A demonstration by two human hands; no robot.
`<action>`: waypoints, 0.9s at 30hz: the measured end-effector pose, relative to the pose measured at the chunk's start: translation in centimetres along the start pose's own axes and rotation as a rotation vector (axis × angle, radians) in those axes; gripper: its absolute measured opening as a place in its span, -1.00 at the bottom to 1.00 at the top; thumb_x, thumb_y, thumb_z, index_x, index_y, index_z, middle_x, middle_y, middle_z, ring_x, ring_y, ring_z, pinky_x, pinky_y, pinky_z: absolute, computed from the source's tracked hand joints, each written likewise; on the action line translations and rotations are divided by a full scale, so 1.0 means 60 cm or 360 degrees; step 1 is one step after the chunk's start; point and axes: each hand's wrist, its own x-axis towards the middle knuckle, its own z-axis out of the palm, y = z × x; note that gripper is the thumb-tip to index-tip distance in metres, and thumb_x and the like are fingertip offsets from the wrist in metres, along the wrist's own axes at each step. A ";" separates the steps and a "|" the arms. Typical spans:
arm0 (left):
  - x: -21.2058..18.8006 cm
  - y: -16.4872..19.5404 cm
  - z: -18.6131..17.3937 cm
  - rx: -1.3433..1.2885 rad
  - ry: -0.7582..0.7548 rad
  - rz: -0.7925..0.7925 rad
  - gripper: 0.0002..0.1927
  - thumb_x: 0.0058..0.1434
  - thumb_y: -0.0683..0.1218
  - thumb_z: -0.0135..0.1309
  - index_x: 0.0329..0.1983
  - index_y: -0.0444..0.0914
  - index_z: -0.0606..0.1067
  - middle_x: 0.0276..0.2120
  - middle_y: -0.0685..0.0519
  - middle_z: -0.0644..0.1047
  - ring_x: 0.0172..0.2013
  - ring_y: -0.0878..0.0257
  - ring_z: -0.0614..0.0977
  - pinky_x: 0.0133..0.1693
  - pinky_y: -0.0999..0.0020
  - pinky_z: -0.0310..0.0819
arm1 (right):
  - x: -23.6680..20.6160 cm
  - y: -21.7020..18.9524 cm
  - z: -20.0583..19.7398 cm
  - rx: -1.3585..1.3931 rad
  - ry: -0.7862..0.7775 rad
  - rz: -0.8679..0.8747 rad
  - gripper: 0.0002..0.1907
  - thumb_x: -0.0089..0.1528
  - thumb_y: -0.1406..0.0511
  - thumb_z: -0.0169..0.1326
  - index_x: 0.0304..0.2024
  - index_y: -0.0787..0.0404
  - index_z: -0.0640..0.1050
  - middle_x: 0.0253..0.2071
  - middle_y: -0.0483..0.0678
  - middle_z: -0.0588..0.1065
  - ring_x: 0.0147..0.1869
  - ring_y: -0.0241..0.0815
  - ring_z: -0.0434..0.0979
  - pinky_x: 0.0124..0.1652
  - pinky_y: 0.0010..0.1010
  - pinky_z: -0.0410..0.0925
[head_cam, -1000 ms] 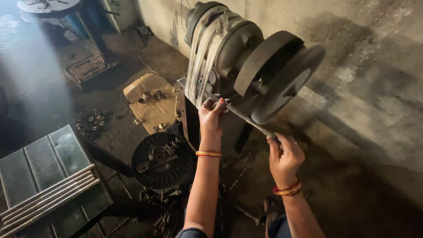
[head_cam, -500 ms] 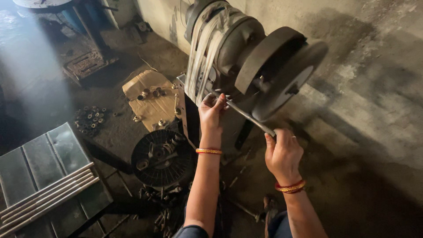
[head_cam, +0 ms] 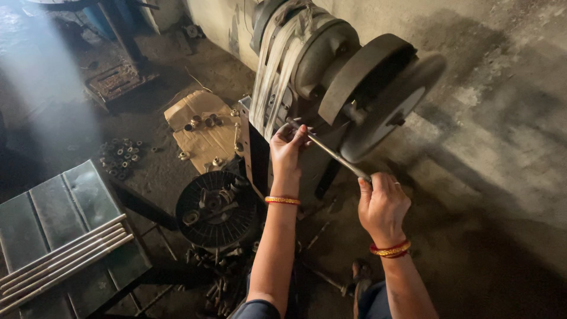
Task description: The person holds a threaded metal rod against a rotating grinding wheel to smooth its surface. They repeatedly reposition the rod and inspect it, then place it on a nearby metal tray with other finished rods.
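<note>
Hands on a threaded rod (head_cam: 333,155) before a grinder (head_cam: 331,65). We see the left hand (head_cam: 288,149) closed on the rod's upper end, just beside the belts (head_cam: 273,77), and the right hand (head_cam: 383,204) closed around its lower end (fingers wrapped, thumb up). The rod slants down to the right and passes under the two wheels (head_cam: 378,94), close to the nearer one; whether it touches we cannot tell. Compared with half a second ago, both grips are unchanged and the rod keeps the same slant; only the view has shifted slightly. Left of the machine lie a cardboard sheet (head_cam: 201,133) with small parts, a round fan guard (head_cam: 215,210), and more rods (head_cam: 62,263) on a stool (head_cam: 41,207).
</note>
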 end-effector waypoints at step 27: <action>-0.008 0.014 0.009 0.0001 -0.0111 -0.0015 -0.83 0.33 -0.20 0.18 -0.07 -0.39 0.54 -0.28 0.00 0.65 -0.34 0.33 0.65 -0.30 0.44 0.54 | 0.000 0.003 -0.006 0.0234 0.0009 0.0062 -0.55 0.44 0.16 -0.05 -0.53 0.22 0.41 -0.69 -0.05 0.26 -0.66 -0.09 0.24 -0.54 -0.28 0.10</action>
